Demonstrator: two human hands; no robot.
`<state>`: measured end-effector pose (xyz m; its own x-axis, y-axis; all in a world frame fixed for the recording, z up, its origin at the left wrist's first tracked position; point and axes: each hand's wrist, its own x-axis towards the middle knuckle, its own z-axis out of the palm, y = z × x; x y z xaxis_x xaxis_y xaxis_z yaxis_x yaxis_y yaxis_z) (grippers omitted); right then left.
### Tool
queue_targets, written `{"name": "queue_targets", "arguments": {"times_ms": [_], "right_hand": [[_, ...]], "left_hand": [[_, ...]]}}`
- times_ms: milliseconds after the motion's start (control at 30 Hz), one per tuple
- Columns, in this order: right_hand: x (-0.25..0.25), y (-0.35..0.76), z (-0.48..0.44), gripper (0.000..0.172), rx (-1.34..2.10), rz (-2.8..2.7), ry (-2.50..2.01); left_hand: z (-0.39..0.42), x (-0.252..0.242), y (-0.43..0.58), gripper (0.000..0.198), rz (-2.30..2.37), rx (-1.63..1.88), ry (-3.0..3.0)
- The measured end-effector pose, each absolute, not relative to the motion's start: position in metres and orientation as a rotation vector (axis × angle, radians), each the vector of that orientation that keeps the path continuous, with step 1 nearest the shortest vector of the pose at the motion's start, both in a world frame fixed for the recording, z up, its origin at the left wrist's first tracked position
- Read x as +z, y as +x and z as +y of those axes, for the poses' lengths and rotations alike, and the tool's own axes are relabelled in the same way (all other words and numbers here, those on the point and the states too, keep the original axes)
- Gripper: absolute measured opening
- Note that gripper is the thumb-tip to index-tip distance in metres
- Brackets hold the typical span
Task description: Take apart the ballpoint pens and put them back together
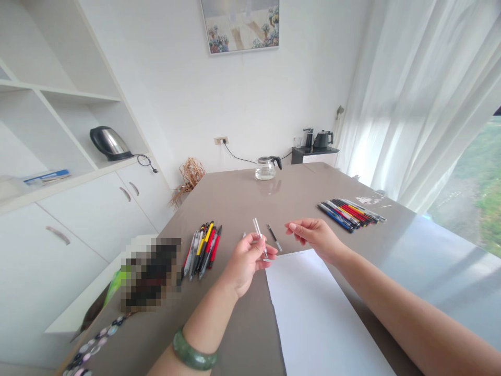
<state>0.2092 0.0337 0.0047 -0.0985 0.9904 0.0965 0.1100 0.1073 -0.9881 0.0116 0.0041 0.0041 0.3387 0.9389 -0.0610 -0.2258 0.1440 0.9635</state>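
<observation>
My left hand (pixel 246 261) is closed in a pinch on a thin clear pen tube (pixel 259 233) that points up and away. My right hand (pixel 313 235) hovers just to its right with the fingers loosely curled and nothing visible in them. A dark pen part (pixel 274 236) lies on the table between the two hands. A white sheet of paper (pixel 317 318) lies under and in front of my hands.
A bunch of pens (pixel 203 248) lies to the left, another row of pens (pixel 350 211) to the right on the grey-brown table (pixel 242 198). A glass jug (pixel 266 168) stands at the far edge. White cabinets and a kettle (pixel 108 142) are on the left.
</observation>
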Motion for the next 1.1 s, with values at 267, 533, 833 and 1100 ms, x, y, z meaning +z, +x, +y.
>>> {"name": "queue_targets", "arguments": {"times_ms": [267,533,833,1100], "right_hand": [[-0.016,0.219,0.048,0.035,0.883,-1.532,-1.427],[-0.026,0.195,0.045,0.023,0.311,-2.05,-1.568],[-0.03,0.186,0.045,0.024,0.112,-2.247,-1.527],[-0.026,0.193,0.049,0.026,0.101,-2.298,-1.562]], "left_hand": [[0.008,0.005,0.008,0.016,0.76,1.059,0.867],[0.012,0.0,0.009,0.017,0.809,1.143,0.797],[0.014,0.0,0.007,0.018,0.795,1.152,0.753],[0.014,0.002,0.005,0.017,0.729,1.132,0.701]]}}
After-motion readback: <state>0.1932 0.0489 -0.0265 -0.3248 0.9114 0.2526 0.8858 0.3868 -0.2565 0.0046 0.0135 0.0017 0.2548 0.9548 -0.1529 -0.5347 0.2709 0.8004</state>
